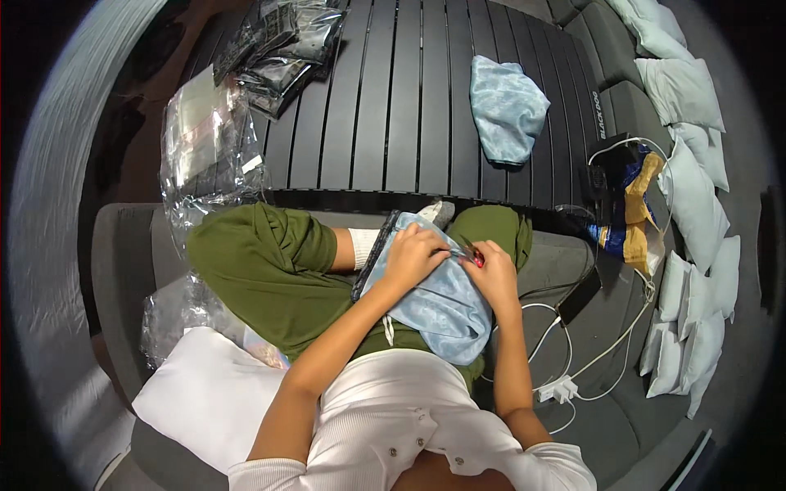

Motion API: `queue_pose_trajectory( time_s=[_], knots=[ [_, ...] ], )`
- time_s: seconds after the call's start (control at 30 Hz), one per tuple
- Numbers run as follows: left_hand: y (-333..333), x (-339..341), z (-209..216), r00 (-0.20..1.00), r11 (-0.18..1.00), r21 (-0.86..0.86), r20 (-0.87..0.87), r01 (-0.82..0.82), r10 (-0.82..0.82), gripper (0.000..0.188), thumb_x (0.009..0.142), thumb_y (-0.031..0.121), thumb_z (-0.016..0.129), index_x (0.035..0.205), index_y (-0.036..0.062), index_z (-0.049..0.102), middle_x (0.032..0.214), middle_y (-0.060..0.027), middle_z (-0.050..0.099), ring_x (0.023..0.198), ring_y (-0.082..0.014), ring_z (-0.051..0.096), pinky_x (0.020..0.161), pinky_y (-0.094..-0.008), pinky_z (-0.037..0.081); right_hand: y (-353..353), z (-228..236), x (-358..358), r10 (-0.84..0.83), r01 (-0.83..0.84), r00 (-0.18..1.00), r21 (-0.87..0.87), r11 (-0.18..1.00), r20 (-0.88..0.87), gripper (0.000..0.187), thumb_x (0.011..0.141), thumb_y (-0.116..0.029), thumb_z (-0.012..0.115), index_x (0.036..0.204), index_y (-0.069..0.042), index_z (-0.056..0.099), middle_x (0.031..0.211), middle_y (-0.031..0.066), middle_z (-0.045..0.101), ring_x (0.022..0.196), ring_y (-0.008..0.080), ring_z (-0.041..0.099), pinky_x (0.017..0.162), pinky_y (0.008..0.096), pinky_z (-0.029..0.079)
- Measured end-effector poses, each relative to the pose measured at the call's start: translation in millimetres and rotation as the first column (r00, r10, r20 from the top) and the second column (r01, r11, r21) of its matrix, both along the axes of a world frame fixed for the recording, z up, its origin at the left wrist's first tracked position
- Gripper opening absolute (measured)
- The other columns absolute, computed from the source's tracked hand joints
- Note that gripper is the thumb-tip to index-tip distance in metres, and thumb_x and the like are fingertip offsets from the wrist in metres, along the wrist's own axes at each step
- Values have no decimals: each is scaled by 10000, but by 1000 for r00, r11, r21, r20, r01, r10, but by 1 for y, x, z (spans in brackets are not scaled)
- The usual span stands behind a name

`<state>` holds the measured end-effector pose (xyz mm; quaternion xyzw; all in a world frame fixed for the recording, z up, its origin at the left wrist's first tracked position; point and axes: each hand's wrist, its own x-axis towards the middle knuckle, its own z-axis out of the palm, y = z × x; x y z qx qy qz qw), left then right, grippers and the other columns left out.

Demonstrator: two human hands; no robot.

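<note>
Across my lap lies a light blue satin cloth piece [446, 315] with a dark band along its left edge. My left hand [415, 255] is on its upper part, fingers bent and pinching the fabric. Close beside it, my right hand [494, 270] is closed around a small red-handled tool [478, 259], which looks like scissors or thread snips; its tip points at the cloth near my left fingertips. The fingers hide most of the tool. A second light blue satin piece [508, 110] lies crumpled on the black slatted table [393, 106] in front of me.
Clear plastic bags [205, 135] and packs of black items [286, 53] cover the table's left side. A white pillow [209, 393] sits at my left. To my right are a blue and yellow bag [639, 213], a power strip [558, 389] with white cables, and several pale cushions [679, 90].
</note>
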<state>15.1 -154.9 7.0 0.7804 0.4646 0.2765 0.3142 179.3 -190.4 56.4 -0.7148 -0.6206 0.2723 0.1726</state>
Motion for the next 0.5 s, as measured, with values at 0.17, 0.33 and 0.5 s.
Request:
queue_pose_trajectory(
  time_s=[0.17, 0.33, 0.5],
  knots=[
    [13, -17, -1, 970, 972, -224, 241, 75, -19, 146, 725, 207, 637, 751, 66, 660, 713, -54, 621, 686, -215, 527, 662, -307, 427, -3, -4, 4, -22, 23, 999, 25, 999, -43, 214, 664, -163, 666, 810, -25, 594, 744, 125, 547, 661, 313, 547, 577, 370, 429],
    [12, -19, 9, 994, 978, -205, 110, 40, -18, 164, 717, 239, 639, 796, 98, 663, 758, -34, 612, 746, -212, 519, 696, -315, 426, 0, -3, 6, -30, 33, 996, 31, 999, -79, 205, 665, -156, 669, 788, -17, 585, 716, 130, 535, 631, 316, 529, 556, 367, 409],
    [4, -2, 15, 994, 995, -5, 56, 98, -98, 183, 701, 263, 648, 834, 140, 671, 805, 15, 609, 814, -185, 506, 743, -309, 397, -1, -7, 12, -41, 52, 961, 35, 998, -275, 229, 668, -132, 683, 733, 37, 544, 630, 116, 479, 534, 232, 464, 507, 317, 365]
  ],
)
